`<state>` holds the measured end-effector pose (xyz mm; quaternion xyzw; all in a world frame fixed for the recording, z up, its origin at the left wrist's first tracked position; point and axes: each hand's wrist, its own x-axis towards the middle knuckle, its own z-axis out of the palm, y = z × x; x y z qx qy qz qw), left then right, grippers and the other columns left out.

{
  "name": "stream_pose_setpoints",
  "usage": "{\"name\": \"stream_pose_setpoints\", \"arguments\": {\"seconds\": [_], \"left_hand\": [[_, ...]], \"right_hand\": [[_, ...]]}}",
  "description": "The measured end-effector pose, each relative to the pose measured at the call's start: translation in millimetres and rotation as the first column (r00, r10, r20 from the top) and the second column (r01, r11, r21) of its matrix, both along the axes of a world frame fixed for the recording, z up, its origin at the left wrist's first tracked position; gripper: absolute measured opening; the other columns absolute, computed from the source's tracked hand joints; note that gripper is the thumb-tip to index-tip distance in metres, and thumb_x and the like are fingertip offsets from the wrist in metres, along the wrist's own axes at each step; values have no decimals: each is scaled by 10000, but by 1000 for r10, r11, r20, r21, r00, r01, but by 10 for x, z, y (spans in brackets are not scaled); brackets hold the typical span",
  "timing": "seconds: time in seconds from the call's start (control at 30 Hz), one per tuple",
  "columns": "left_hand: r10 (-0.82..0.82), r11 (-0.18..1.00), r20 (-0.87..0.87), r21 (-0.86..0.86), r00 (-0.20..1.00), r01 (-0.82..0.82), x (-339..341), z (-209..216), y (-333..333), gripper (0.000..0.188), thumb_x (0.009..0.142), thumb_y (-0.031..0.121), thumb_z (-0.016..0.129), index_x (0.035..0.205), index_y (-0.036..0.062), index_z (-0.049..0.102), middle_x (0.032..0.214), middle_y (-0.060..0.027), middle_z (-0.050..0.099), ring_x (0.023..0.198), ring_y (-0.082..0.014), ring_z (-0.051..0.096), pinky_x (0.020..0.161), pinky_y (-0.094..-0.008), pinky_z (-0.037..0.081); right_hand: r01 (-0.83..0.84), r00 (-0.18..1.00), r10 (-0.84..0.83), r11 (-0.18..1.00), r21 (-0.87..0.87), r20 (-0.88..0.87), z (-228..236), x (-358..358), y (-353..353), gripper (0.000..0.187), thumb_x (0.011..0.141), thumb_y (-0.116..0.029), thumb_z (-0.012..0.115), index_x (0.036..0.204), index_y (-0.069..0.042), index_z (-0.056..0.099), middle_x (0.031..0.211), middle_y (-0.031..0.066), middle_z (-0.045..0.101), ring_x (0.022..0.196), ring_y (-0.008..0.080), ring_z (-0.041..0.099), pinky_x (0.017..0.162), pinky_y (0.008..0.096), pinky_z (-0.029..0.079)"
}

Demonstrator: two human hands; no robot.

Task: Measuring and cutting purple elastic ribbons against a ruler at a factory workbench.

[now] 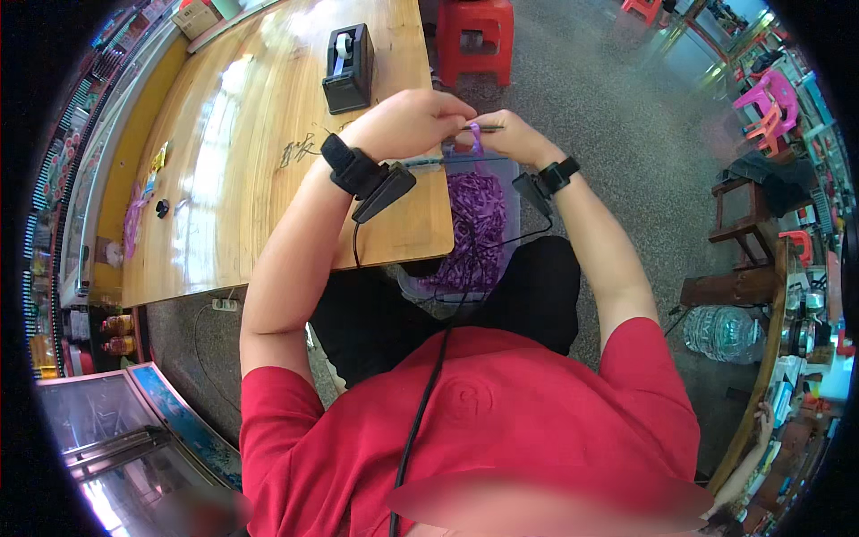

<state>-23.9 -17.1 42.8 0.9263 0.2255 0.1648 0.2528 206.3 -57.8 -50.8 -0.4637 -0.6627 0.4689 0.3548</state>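
Observation:
Both hands meet above a clear plastic tub heaped with purple ribbon pieces. A strip of purple ribbon hangs between my fingers, looped around a thin dark rod. My left hand is closed in a pinch at the ribbon, its fingertips partly hidden. My right hand is closed around the rod from the other side, fingertips almost touching the left ones. What kind of tool the rod is I cannot make out.
A wooden table lies to the left, its corner beside the tub. On it stand a black tape dispenser and, farther left, purple strips. A red stool is ahead; a large water bottle lies at right.

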Motion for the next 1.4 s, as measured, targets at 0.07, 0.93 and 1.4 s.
{"name": "stream_pose_setpoints", "arguments": {"seconds": [0.07, 0.93, 1.4], "left_hand": [[-89, 996, -4, 21, 996, 89, -13, -188, 36, 297, 959, 195, 585, 1213, 63, 664, 1104, -176, 685, 999, -346, 657, 878, -391, 519], [54, 997, -111, 56, 992, -48, 88, -256, -124, 341, 940, 203, 592, 1270, 153, 659, 995, -207, 698, 896, -359, 678, 810, -405, 527], [76, 971, -186, 235, 980, -30, 103, -260, -178, 387, 899, 196, 554, 1264, 125, 660, 1073, -188, 704, 980, -376, 667, 903, -423, 520]], "right_hand": [[9, 995, -7, 1000, 15, -98, -106, -127, -43, 269, 954, -165, 663, 1151, 15, 696, 995, 24, 726, 931, 85, 635, 846, 275, 505], [-165, 746, -391, 676, -719, -539, -1532, -410, -1699, 269, 963, -269, 663, 1100, -38, 673, 886, 47, 711, 700, 99, 652, 553, 196, 499], [306, 952, -269, 794, -526, 147, -1613, -664, -1697, 292, 919, -252, 688, 914, 40, 704, 786, 137, 729, 488, 149, 614, 418, 269, 481]]}}
